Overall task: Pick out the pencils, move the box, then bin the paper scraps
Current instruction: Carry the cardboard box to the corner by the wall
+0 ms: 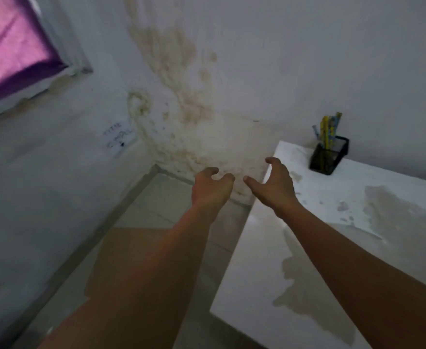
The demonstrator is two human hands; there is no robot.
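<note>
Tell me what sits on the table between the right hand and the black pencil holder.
Nothing sits there. In the head view, the stretch of white table between the right hand and the black pencil holder is bare apart from stains.

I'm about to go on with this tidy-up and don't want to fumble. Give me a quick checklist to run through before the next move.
1. Left hand free: ok, fingers curled, holding nothing.
2. Right hand free: ok, open, over the table's corner.
3. Pencils collected: ok, they stand in the black mesh holder at the far end of the white table.
4. Cardboard box located: ok, a brown shape on the floor beside the table, below the arms.
5. Paper scraps located: cannot tell, none clearly visible.
6. Bin located: not ok, none in view.
</note>
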